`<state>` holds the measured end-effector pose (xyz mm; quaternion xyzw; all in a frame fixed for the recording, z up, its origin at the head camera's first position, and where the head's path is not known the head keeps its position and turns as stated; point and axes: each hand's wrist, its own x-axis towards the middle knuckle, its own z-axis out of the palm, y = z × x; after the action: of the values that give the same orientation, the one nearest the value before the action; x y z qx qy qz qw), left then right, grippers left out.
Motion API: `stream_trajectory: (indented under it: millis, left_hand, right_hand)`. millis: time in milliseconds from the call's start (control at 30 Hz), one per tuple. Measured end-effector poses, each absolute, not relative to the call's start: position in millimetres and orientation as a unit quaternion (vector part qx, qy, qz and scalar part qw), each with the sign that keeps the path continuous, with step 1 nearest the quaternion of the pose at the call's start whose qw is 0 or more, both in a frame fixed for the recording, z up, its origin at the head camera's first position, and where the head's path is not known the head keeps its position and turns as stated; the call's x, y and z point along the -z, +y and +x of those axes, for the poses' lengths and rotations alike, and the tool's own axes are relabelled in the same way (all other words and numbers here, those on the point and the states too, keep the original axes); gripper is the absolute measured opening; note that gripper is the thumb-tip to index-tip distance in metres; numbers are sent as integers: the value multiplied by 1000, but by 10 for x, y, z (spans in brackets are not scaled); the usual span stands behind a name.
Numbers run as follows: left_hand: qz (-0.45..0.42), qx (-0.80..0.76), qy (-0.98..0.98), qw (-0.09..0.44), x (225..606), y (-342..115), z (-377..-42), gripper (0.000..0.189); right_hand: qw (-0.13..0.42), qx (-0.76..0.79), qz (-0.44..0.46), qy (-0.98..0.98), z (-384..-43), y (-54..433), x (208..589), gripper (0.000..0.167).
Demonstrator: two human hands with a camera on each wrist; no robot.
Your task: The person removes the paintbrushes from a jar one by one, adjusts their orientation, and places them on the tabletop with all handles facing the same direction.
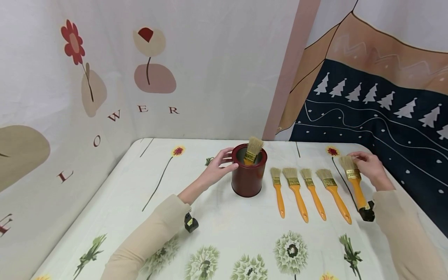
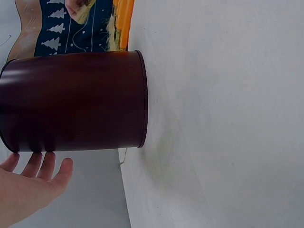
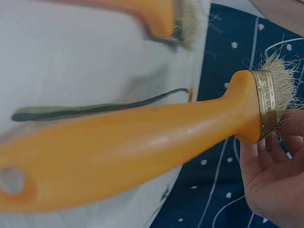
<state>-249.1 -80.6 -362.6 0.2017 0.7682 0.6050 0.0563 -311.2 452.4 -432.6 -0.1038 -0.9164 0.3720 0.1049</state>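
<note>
My left hand (image 1: pixel 217 170) rests its fingertips against the left side of a dark red metal can (image 1: pixel 247 179). In the left wrist view the fingers (image 2: pixel 46 166) are nearly straight along the can wall. A paintbrush (image 1: pixel 255 147) stands in the can, bristles up, its handle mostly hidden inside. At the right, my right hand (image 1: pixel 371 168) pinches another paintbrush (image 1: pixel 357 190) by its pale bristles. Its orange handle (image 3: pixel 142 140) points back toward my forearm, and the brass-coloured ferrule (image 3: pixel 266 102) shows just below the fingers.
Between the can and my right hand, several orange-handled paintbrushes (image 1: pixel 297 194) lie in a row, bristles away from me. The white flower-printed cloth (image 1: pixel 217 233) covers the table. A printed curtain (image 1: pixel 224 70) hangs behind its far edge.
</note>
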Motion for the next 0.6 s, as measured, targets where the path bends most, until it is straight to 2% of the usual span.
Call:
stream_trajectory:
  millis: [133, 233, 400, 600]
  left_hand:
    - [200, -604, 769, 57, 3628, -806, -2489, 56]
    - [199, -603, 770, 62, 3628, -810, -2492, 57]
    - [202, -605, 767, 71, 3581, -815, -2466, 59]
    - [206, -596, 773, 74, 3399, -799, -2323, 58]
  right_hand:
    - [83, -375, -106, -917, -2802, 4147, 3993, 35]
    - [87, -357, -87, -926, -2653, 3947, 3844, 33]
    - [88, -312, -80, -943, -2598, 3847, 3828, 29]
    - [51, -312, -105, -943, -2607, 3823, 3874, 31]
